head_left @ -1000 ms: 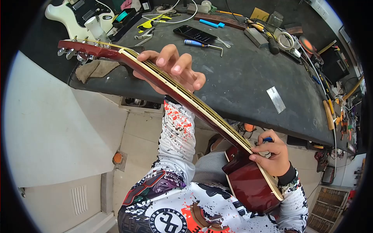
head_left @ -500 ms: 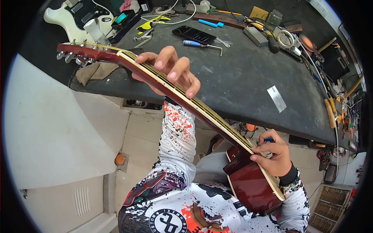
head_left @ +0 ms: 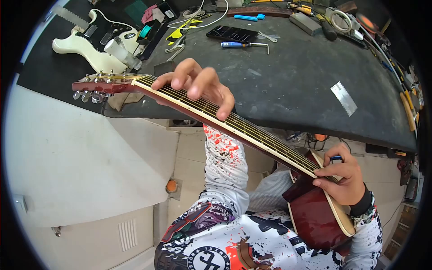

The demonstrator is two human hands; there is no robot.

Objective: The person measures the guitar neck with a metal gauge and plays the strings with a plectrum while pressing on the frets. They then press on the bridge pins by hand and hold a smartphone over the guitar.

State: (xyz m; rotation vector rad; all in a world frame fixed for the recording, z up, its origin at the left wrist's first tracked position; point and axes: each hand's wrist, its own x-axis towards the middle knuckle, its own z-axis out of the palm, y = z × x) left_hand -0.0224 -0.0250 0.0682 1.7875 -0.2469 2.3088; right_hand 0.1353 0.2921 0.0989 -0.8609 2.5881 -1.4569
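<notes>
A dark red acoustic guitar (head_left: 310, 211) lies across my lap, its headstock (head_left: 96, 85) up at the left. The fingerboard with its strings (head_left: 252, 130) faces up and away from me. Around the neck is my left hand (head_left: 202, 87), its fingers arched over the strings and fingertips at the fingerboard; the thumb is hidden behind. At the body end of the neck, my right hand (head_left: 342, 175) has thumb and index finger closed at the fingerboard's edge. Something small and blue (head_left: 336, 158) shows among its other fingers.
On the dark workbench (head_left: 288, 85) lie a phone (head_left: 231, 34), a blue-handled bent tool (head_left: 243, 45), a notched metal plate (head_left: 344, 99) and a blue string winder (head_left: 249, 18). A white electric guitar body (head_left: 90, 49) rests at the far left. Several tools line the right edge.
The view has shifted, so the bench and guitar sit differently in frame, and more of the fingerboard's face shows. My left fingers have moved slightly over the strings; both hands stay on the guitar.
</notes>
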